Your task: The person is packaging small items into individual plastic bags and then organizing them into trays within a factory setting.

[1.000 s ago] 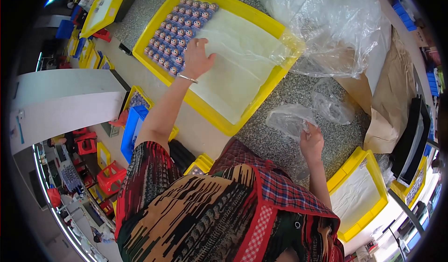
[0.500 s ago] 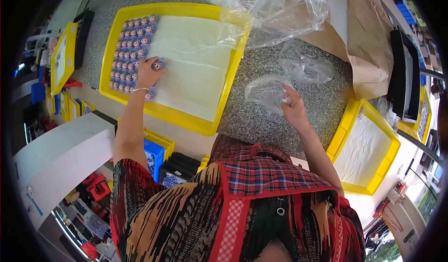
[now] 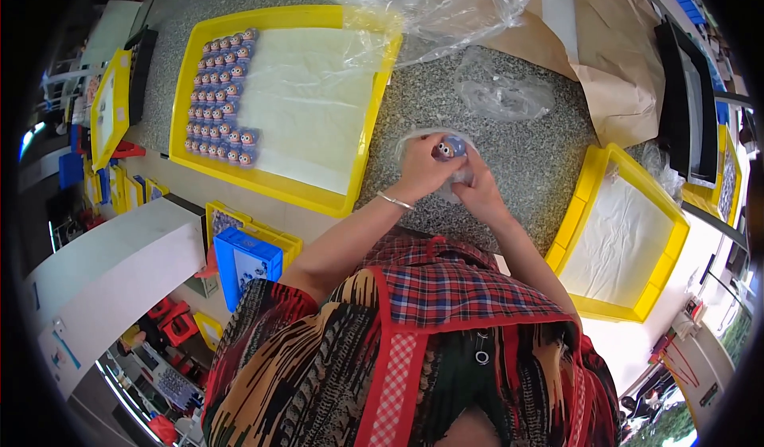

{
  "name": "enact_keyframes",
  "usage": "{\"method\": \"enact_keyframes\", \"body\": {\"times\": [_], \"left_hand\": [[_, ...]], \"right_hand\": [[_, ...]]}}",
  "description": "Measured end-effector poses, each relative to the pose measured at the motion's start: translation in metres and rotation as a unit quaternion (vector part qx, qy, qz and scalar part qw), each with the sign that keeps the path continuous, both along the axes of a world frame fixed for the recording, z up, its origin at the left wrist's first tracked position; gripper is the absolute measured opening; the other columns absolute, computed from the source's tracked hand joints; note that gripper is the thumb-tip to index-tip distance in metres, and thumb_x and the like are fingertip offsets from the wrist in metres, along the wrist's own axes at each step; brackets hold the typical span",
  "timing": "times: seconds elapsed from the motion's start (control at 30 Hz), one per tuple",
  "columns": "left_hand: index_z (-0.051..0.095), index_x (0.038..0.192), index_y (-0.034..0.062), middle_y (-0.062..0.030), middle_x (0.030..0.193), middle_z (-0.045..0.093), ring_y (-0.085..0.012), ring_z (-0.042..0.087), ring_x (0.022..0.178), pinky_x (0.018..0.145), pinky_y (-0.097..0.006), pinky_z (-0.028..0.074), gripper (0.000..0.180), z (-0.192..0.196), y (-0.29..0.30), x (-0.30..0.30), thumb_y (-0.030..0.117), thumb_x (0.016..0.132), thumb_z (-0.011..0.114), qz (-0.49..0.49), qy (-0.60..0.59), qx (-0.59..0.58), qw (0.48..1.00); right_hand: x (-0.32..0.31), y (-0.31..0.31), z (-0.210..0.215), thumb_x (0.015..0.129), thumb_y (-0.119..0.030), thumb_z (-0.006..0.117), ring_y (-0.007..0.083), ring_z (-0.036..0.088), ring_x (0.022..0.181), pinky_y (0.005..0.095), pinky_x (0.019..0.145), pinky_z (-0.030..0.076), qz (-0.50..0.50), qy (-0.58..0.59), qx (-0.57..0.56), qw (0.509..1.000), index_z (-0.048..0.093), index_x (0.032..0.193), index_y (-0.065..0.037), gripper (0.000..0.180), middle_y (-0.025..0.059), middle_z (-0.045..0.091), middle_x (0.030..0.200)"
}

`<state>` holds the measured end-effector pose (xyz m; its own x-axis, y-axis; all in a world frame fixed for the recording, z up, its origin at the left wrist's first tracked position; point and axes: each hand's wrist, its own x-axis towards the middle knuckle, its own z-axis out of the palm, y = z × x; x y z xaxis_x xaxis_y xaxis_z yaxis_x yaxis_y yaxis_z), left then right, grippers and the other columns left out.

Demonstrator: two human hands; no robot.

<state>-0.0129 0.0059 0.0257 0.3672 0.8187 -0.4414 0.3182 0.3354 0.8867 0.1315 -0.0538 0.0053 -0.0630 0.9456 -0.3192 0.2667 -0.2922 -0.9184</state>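
My left hand (image 3: 422, 168) is closed on a small blue figurine (image 3: 454, 145) with big round eyes, held over the grey speckled worktop. Right beside it, my right hand (image 3: 481, 195) has its fingers closed on a clear plastic bag (image 3: 409, 138), which spreads behind and under both hands. The figurine is at the bag; whether it sits inside cannot be made out. To the left, rows of similar figurines (image 3: 216, 95) stand packed along the left side of a yellow tray (image 3: 267, 195) lined with white sheet.
Another clear bag (image 3: 509, 97) lies beyond my hands. Crumpled plastic film (image 3: 430, 1) overlaps the tray's far right corner, and brown paper (image 3: 617, 57) covers the far right. A second yellow tray (image 3: 569, 232) sits lower right. A blue bin (image 3: 239, 264) is below the worktop's left front.
My left hand has moved right from the tray with a figurine and met my right hand at the bag. The view has shifted slightly.
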Motion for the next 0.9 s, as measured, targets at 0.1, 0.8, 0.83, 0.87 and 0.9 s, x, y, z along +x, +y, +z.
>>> {"method": "enact_keyframes", "body": {"times": [0.1, 0.8, 0.83, 0.87, 0.9], "left_hand": [[0.065, 0.111, 0.0087, -0.0142, 0.108, 0.058, -0.0296, 0.055, 0.103, 0.083, -0.041, 0.046, 0.045, -0.008, -0.001, 0.012, 0.028, 0.072, 0.077, -0.045, 0.315, 0.180, 0.931], [0.064, 0.106, 0.0061, -0.0120, 0.107, 0.056, -0.0277, 0.055, 0.095, 0.084, -0.037, 0.046, 0.030, -0.069, -0.019, -0.054, 0.005, 0.077, 0.067, 0.235, -0.023, 0.144, 0.961], [0.064, 0.106, 0.0059, -0.0121, 0.108, 0.057, -0.0286, 0.054, 0.099, 0.086, -0.037, 0.046, 0.029, -0.071, -0.011, -0.052, 0.006, 0.077, 0.066, 0.179, 0.016, 0.217, 0.959], [0.064, 0.106, 0.0057, -0.0122, 0.109, 0.058, -0.0294, 0.053, 0.104, 0.089, -0.038, 0.046, 0.028, -0.067, -0.004, -0.049, 0.008, 0.078, 0.066, 0.122, 0.054, 0.288, 0.948], [0.064, 0.106, 0.0057, -0.0122, 0.109, 0.058, -0.0294, 0.053, 0.104, 0.089, -0.038, 0.046, 0.028, -0.063, 0.000, -0.044, 0.008, 0.078, 0.066, 0.123, 0.053, 0.287, 0.948]], "right_hand": [[0.008, -0.006, 0.001, 0.075, 0.004, 0.054, 0.0232, 0.056, 0.097, 0.0286, 0.082, 0.048, 0.016, -0.114, 0.042, 0.992, 0.036, 0.139, -0.002, 0.067, 0.0160, 0.054, 0.111], [-0.013, 0.023, -0.001, 0.076, -0.008, 0.059, 0.0383, 0.042, 0.122, 0.0502, 0.105, 0.031, 0.156, -0.340, 0.333, 0.866, 0.048, 0.124, 0.001, 0.051, 0.0213, 0.045, 0.130], [-0.014, 0.029, -0.007, 0.075, -0.009, 0.059, 0.0377, 0.042, 0.121, 0.0497, 0.105, 0.031, 0.188, -0.360, 0.320, 0.856, 0.050, 0.120, 0.001, 0.047, 0.0207, 0.048, 0.126], [-0.014, 0.032, -0.013, 0.074, -0.011, 0.060, 0.0371, 0.043, 0.121, 0.0492, 0.105, 0.031, 0.220, -0.379, 0.307, 0.845, 0.053, 0.116, 0.002, 0.044, 0.0200, 0.050, 0.122], [-0.015, 0.032, -0.018, 0.074, -0.013, 0.061, 0.0364, 0.043, 0.120, 0.0487, 0.105, 0.031, 0.252, -0.398, 0.293, 0.832, 0.055, 0.112, 0.002, 0.041, 0.0194, 0.052, 0.118]]}}
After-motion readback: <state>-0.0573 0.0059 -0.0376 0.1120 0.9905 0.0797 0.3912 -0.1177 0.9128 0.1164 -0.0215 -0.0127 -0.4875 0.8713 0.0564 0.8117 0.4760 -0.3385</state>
